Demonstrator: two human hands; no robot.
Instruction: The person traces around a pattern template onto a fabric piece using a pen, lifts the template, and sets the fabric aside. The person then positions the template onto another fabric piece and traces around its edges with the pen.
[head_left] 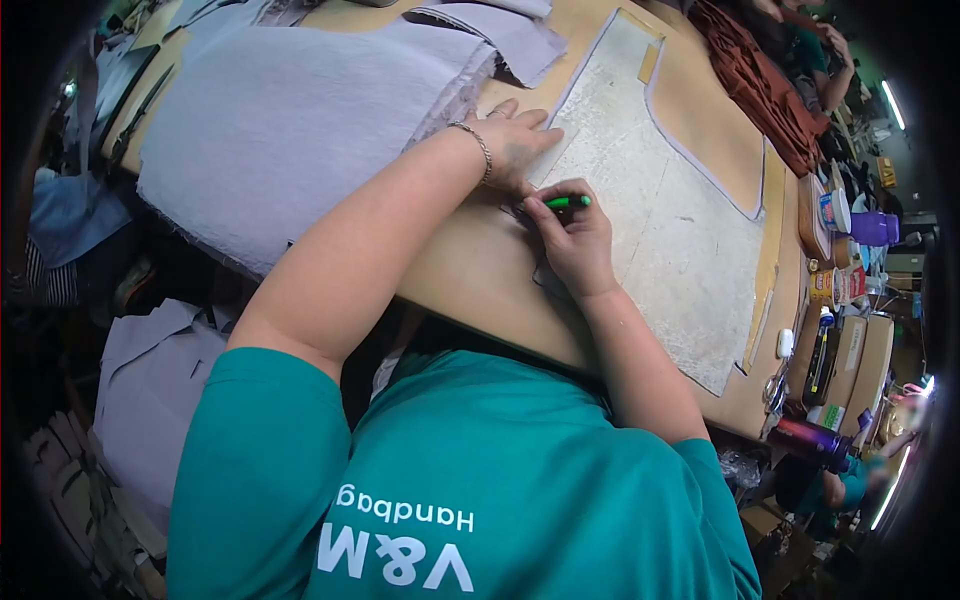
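My left hand (515, 143), with a bracelet and a ring, lies with its fingers spread over the near-left edge of a large grey-white pattern sheet (660, 190). The sheet is flat on the tan table, with a purple-grey border showing along its curved edge. In my right hand (580, 240) is a green pen (568, 202), gripped close beside the left thumb at the sheet's edge. The pen's tip is hidden by the fingers. To the left, a pile of pale lilac-grey fabric pieces (290, 120) reaches near my left wrist.
Folded rust-brown fabric (755, 85) lies along the far right. A purple container (874, 228), jars, a cardboard box (868, 375) and a dark purple bottle (808, 440) line the right edge. More pale fabric (155, 400) hangs at lower left. Other people show at the right.
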